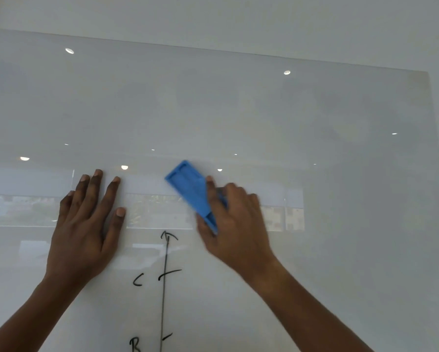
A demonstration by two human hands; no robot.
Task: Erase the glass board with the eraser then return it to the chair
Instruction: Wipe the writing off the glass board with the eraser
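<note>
A large white glass board (264, 110) fills the view. Black marker is on its lower middle: a vertical arrow line (164, 288) with tick marks and the letters C and R to its left. My right hand (235, 224) is shut on a blue eraser (188, 185), pressing it flat to the board just up and right of the arrow's tip; the hand looks blurred. My left hand (86, 224) lies flat on the glass with fingers spread, left of the arrow. No chair is in view.
The board's top edge (213, 50) slants down to the right, and its right edge (434, 148) meets a plain wall (238, 16). Ceiling lights and windows are reflected in the glass.
</note>
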